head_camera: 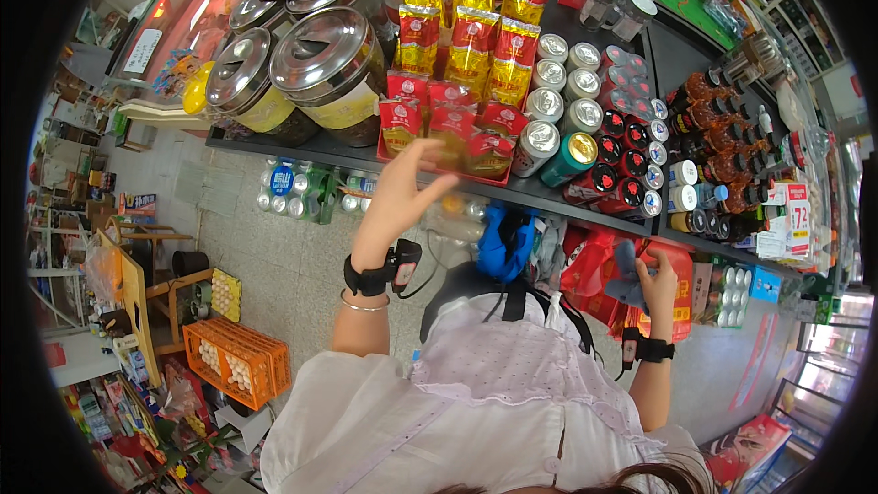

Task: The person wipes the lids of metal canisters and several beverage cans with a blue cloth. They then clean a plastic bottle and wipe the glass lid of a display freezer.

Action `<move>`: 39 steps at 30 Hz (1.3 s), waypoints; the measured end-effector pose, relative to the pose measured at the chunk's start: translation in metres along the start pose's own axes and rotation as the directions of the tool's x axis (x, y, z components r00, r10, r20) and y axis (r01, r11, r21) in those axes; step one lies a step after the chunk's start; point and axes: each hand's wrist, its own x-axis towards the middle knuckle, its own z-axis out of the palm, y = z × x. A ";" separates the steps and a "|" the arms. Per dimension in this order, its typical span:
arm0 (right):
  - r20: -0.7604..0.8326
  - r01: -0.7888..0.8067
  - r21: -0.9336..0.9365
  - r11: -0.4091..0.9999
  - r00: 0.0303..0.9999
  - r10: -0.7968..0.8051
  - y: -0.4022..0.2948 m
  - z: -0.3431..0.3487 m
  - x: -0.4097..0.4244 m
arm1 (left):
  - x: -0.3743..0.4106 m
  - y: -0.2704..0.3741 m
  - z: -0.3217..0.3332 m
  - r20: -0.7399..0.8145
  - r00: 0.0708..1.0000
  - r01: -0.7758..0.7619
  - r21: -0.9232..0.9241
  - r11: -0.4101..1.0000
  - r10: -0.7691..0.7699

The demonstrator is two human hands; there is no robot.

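My left hand is raised at the shelf's front edge, fingers apart and holding nothing I can make out. Just beyond its fingertips, short red-and-gold packets stand in a red display box; the fingers slightly overlap the packets, and contact is unclear. Taller red-and-yellow foil packets are lined up behind them. Lower at the right, my right hand grips a grey-blue cloth in front of red bags. Each wrist wears a black strap with a small device.
Left of the packets stand lidded jars. To the right are silver-topped cans, a teal can, black-and-red cans and dark-capped bottles. An orange crate of eggs and a wooden chair occupy the floor at left.
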 end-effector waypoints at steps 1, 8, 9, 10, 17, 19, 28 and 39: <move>0.003 0.002 0.011 1.000 1.000 -0.002 -0.005 0.001 -0.003 | -0.002 -0.004 -0.001 0.031 0.999 -0.011 0.002 1.000 0.011; 0.027 -0.021 0.035 0.999 0.999 0.020 -0.038 0.014 -0.025 | -0.006 -0.026 -0.012 0.185 0.982 0.029 0.035 0.999 -0.035; 0.028 -0.043 0.027 0.999 0.999 0.043 -0.044 0.017 -0.031 | -0.007 -0.030 -0.012 0.190 0.981 0.044 0.042 0.998 -0.051; 0.040 -0.080 0.045 0.996 0.996 0.079 -0.052 0.017 -0.034 | -0.007 -0.034 -0.012 0.200 0.978 0.058 0.044 0.997 -0.066; 0.075 -0.153 0.026 0.988 0.986 0.151 -0.067 0.013 -0.065 | -0.016 -0.060 0.005 0.356 0.933 -0.009 0.163 0.987 -0.050; 0.121 -0.162 0.046 0.986 0.980 0.156 -0.066 0.005 -0.075 | -0.018 -0.055 0.010 0.394 0.918 -0.035 0.180 0.983 -0.040; -0.037 -0.144 0.196 0.970 0.987 0.154 0.011 -0.004 -0.124 | -0.063 0.003 0.048 0.390 0.921 -0.074 0.211 0.975 -0.014; -0.046 -0.061 0.361 0.931 0.995 0.083 0.125 -0.098 -0.223 | -0.174 0.129 0.215 0.562 0.806 -0.260 0.057 0.964 0.184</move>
